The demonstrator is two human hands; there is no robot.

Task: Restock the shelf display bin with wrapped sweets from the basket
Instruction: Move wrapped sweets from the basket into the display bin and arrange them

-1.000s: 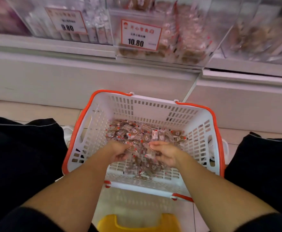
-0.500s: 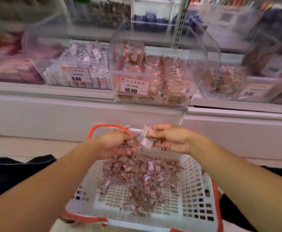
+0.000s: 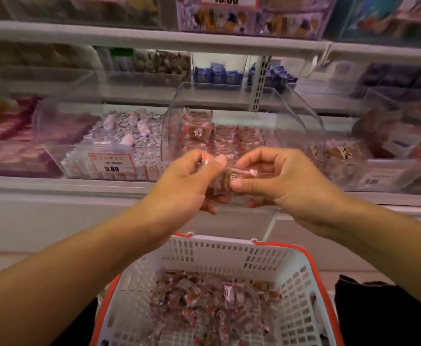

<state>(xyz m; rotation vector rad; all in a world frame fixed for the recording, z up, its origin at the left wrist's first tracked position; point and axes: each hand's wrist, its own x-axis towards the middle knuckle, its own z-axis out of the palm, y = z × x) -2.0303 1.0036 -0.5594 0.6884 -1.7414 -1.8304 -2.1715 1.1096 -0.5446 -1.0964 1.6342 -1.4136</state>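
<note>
Shop shelves fill the upper frame. At centre, both hands pinch sweets (image 3: 231,179): left hand (image 3: 187,182) and right hand (image 3: 276,178), in front of the bin (image 3: 291,126). Lift them over its front wall, then let go low inside. Basket (image 3: 301,268) below holds more.

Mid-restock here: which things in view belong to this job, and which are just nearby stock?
In the job: left hand, right hand, wrapped sweets in their grip, basket, clear display bin.

Nearby only: silver sweets bin, 9.80 price tag, blue packets.
</note>
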